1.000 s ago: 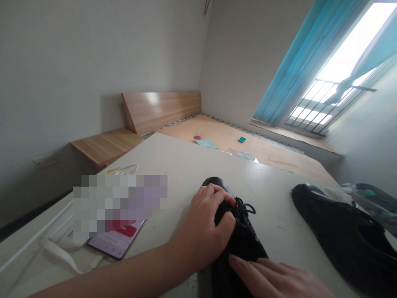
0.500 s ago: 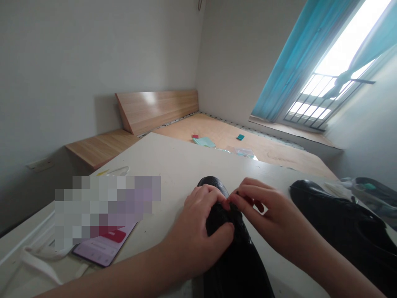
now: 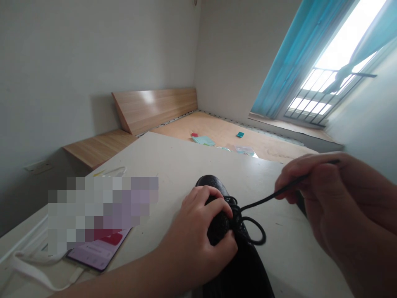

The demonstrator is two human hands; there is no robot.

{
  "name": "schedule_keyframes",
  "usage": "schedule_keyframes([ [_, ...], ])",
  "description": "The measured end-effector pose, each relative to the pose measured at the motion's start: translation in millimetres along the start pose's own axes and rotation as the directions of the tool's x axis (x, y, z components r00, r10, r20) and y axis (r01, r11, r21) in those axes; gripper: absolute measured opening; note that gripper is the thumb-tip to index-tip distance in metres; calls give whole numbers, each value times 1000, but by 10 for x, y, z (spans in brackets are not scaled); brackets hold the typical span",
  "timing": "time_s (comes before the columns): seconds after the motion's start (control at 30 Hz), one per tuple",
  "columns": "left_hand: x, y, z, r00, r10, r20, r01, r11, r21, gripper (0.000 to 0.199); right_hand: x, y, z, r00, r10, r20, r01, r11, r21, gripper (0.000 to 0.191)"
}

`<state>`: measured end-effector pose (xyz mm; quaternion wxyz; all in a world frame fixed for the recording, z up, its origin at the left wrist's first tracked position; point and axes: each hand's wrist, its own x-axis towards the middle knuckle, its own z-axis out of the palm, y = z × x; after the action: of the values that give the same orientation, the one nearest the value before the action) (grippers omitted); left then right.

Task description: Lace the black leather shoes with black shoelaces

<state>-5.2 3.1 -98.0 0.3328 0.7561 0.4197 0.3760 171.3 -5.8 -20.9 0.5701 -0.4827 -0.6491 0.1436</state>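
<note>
Seen from the person's own head, looking down over a pale desk (image 3: 173, 165), 2 bare hands work at a black leather lace-up shoe (image 3: 245, 269). The shoe lies on the desk near the front edge, its toe pointing away from the person, with the lacing bunched at the top of the instep. The left hand (image 3: 201, 231) is closed firmly around the shoe at the lacing, its grip curled over the leather with the thumb lower down. The right hand (image 3: 322, 194) is raised well to the right of the shoe, its grip shut in a tight pinch on a thin black lace (image 3: 273, 196). That lace stretches in a nearly straight line from the shoe up to the fingers, while a small loop of lace (image 3: 257, 236) hangs just beside the eyelets. A dark shape behind the right hand is too hidden to identify. To the left, a phone (image 3: 99, 252) lies on the desk, partly covered by a pixelated patch (image 3: 102, 211), and a white cable (image 3: 34, 277) trails near it. Beyond the desk, a wooden platform (image 3: 217, 145) holds a few small coloured cards (image 3: 203, 140), below a barred window (image 3: 313, 95) with blue curtains (image 3: 279, 62).
</note>
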Motion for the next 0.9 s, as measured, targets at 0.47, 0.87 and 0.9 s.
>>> schedule_keyframes([
  [0.47, 218, 34, -251, 981, -178, -81, 19, 500, -866, 25, 29, 245, 1, 612, 104, 784, 182, 946, -267, 13],
  [0.87, 190, -42, -135, 989, -147, 6, 144, 960, -239, 7, -9, 187, 55, 609, 113, 785, 150, 956, -254, 9],
  [0.9, 174, -43, -124, 996, -90, 4, 89, 984, -152, 8, 3, 183, 56, 621, 124, 774, 73, 974, -215, 12],
])
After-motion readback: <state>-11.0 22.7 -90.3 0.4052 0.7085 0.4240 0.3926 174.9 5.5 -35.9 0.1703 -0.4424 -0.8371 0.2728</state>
